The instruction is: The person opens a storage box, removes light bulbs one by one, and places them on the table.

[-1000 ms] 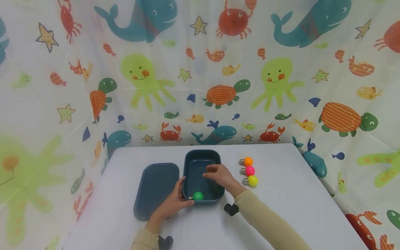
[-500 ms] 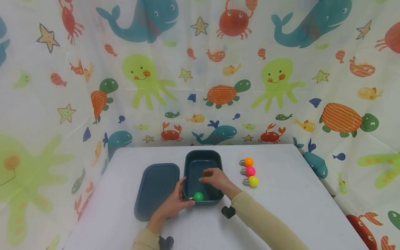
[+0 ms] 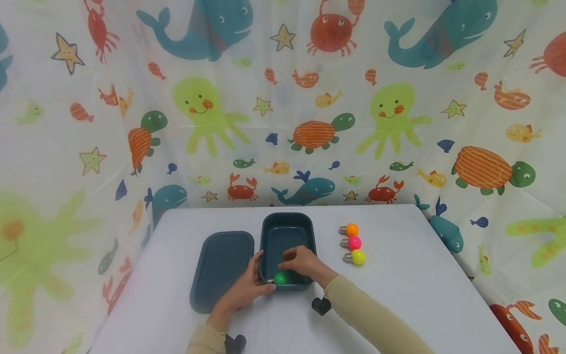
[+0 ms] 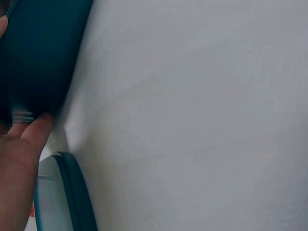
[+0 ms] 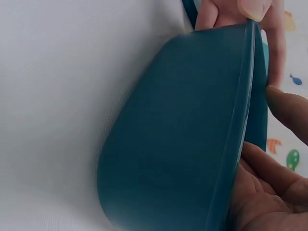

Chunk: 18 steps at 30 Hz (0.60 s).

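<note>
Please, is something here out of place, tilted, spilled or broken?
Nothing stands out. The box sits flat on the table, its lid flat beside it. One green bulb lies inside; three bulbs lie in a tidy row to its right.

An orange bulb (image 3: 351, 229), pink bulb (image 3: 353, 242) and yellow bulb (image 3: 357, 256) lie in a row on the white worktop (image 3: 398, 285), before a sea-creature curtain (image 3: 283, 98).
</note>
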### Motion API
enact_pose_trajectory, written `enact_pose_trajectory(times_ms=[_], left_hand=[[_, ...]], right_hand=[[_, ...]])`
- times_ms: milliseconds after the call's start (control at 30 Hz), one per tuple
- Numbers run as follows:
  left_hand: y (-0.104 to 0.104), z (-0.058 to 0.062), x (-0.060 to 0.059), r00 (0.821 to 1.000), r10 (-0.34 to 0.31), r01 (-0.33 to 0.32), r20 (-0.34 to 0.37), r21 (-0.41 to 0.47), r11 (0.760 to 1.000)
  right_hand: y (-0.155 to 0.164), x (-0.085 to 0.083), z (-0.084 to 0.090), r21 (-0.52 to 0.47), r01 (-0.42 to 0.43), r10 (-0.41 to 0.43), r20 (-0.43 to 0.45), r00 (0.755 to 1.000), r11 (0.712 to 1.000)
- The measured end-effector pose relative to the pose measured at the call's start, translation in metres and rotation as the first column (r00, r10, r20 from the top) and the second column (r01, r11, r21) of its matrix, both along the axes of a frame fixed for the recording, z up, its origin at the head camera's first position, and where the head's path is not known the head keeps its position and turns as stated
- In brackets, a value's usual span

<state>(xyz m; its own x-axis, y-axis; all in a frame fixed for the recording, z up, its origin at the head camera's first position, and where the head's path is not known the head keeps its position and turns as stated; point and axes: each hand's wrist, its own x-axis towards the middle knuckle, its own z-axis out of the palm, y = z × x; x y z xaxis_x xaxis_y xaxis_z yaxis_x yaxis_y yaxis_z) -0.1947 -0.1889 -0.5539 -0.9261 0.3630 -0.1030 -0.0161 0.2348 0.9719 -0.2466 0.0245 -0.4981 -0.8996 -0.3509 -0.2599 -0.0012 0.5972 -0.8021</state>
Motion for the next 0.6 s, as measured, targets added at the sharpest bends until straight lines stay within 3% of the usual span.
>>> enact_pose_trajectory(times_ms=[600], left_hand=[[0.0006, 0.0012, 0.0012, 1.0, -0.012, 0.012, -0.001, 0.013, 1.0]], right_hand=[[-0.004, 0.0091, -0.005, 0.037, -0.057, 0.055, 0.031, 0.998, 0.998]])
